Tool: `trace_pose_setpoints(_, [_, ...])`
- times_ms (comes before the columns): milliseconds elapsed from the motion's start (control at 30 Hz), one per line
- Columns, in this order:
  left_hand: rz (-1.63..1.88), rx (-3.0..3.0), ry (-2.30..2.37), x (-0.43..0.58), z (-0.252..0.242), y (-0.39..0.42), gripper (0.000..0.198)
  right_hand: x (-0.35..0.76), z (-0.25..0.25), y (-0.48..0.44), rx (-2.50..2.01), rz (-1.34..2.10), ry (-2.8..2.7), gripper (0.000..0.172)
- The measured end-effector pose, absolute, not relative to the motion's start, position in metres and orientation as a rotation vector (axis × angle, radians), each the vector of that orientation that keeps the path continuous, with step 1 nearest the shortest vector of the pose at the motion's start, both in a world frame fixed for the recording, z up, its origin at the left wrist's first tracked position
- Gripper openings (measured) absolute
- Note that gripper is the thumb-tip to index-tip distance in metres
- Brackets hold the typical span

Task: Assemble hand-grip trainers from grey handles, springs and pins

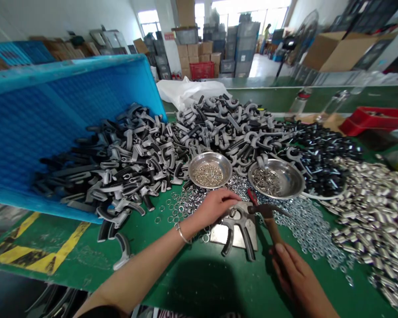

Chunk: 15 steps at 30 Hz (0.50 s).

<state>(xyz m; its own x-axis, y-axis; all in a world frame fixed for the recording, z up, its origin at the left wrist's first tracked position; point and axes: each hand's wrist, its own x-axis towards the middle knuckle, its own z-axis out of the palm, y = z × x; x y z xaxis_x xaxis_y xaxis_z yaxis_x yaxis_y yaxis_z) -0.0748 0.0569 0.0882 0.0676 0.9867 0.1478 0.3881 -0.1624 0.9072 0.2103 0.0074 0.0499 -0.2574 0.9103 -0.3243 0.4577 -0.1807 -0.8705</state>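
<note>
The person's left hand (215,206) lies palm down, and its fingers (230,196) stretch forward, close together. The left forearm (142,265) comes up in a long diagonal from the lower edge of the view. The right hand (293,274) is lower and to the right, well apart from the left hand. Its fingers are curled closed, and its wrist (318,304) goes down out of the view.

- We can't see the top of the grey-handled tool (245,236) beneath the left hand (215,206).
- The right hand (293,274) hides the lower end of the hammer (272,227).
- The steel bowl's small rings (209,175) are too small for us to tell apart.
- The far person (267,37) is blurred.
- The blue crate (69,115) runs off our left edge.
</note>
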Motion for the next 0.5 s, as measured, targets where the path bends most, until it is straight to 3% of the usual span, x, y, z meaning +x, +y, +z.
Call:
trace_pose_setpoints(167, [0.982, 1.406, 1.435, -0.052, 0.052, 0.055, 0.012, 0.203, 0.024, -0.01, -1.52, 1.744, -1.189, 0.046])
trace_pose_setpoints(500, [0.887, 1.767, 1.652, -0.058, 0.038, 0.065, 0.015, 0.204, 0.016, -0.007, -1.407, 1.85, -1.127, 0.04])
